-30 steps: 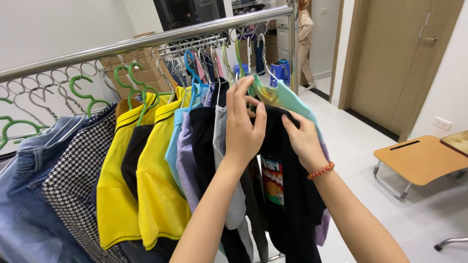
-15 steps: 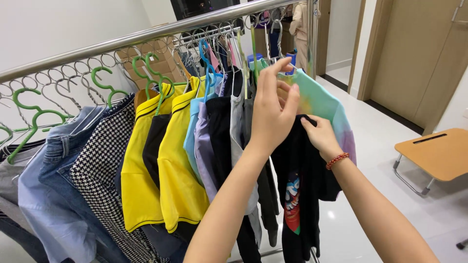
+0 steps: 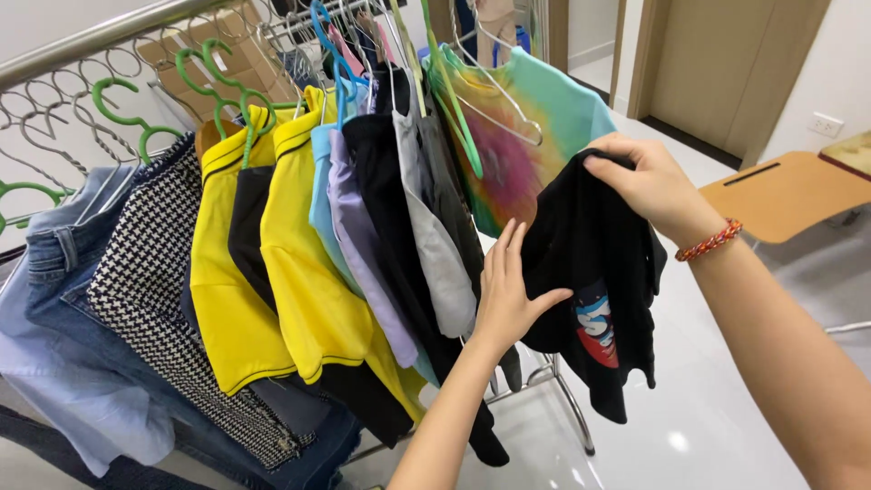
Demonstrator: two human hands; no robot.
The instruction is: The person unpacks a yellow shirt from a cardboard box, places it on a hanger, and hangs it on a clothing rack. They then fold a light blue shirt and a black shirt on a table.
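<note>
The right hand grips the top edge of a black T-shirt with a printed picture on its front, fingers closed over a bunch of the cloth, and holds it up just to the right of the clothes rack. The shirt hangs free from that grip, off the rail and clear of the other garments. The left hand lies flat against the shirt's left side, fingers straight and together, thumb spread across the fabric; it presses rather than clasps. A beaded red bracelet sits on the right wrist.

On the rack, nearest the black shirt, hangs a tie-dye shirt in green and pink. Further left along the rail come a grey top, a lilac one, two yellow polo shirts, a houndstooth garment and denim pieces, most on green hangers. To the right of the rack stands a low wooden surface on the white floor.
</note>
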